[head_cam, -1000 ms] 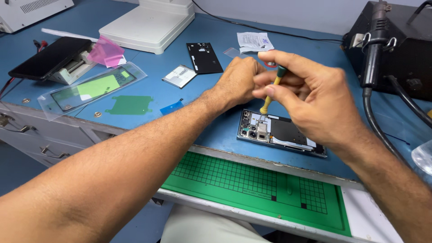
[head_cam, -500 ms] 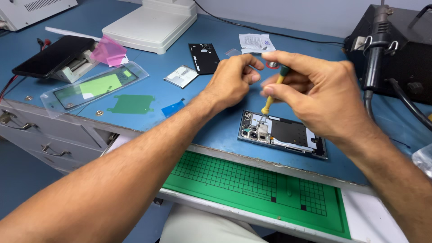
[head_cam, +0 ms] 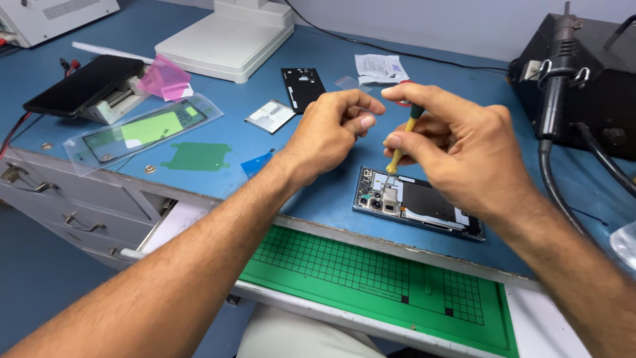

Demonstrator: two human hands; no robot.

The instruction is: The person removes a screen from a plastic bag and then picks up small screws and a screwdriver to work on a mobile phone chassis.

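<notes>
1. Head view: right hand (head_cam: 464,149) fingers (head_cam: 424,99) curled round a small screwdriver (head_cam: 404,142) with a yellow shaft and green collar, index tip on its top cap, thumb against the shaft. Held near upright, tilted slightly.
2. Screwdriver tip sits at the upper left corner of the opened phone (head_cam: 417,202), near the camera modules. Whether it touches a screw is too small to tell.
3. Left hand (head_cam: 328,132) hovers just left of the screwdriver, fingers loosely curled, thumb and index tips pressed together. If anything is pinched between them, it's too small to see.
4. Phone lies flat, back off, on the blue worktop (head_cam: 278,179), near the front edge, under both hands.
5. Green gridded mat (head_cam: 391,285) sits on a lower pull-out ledge just in front of the phone.
6. Clear plastic sleeve (head_cam: 142,132) on the left holds a flat panel with a green film.
7. Drawer (head_cam: 165,222) under the worktop is partly open; contents hidden.
8. Black frame part (head_cam: 303,88) and small white packets (head_cam: 379,67) lie beyond the hands. Black hot-air station (head_cam: 583,79) at far right.
</notes>
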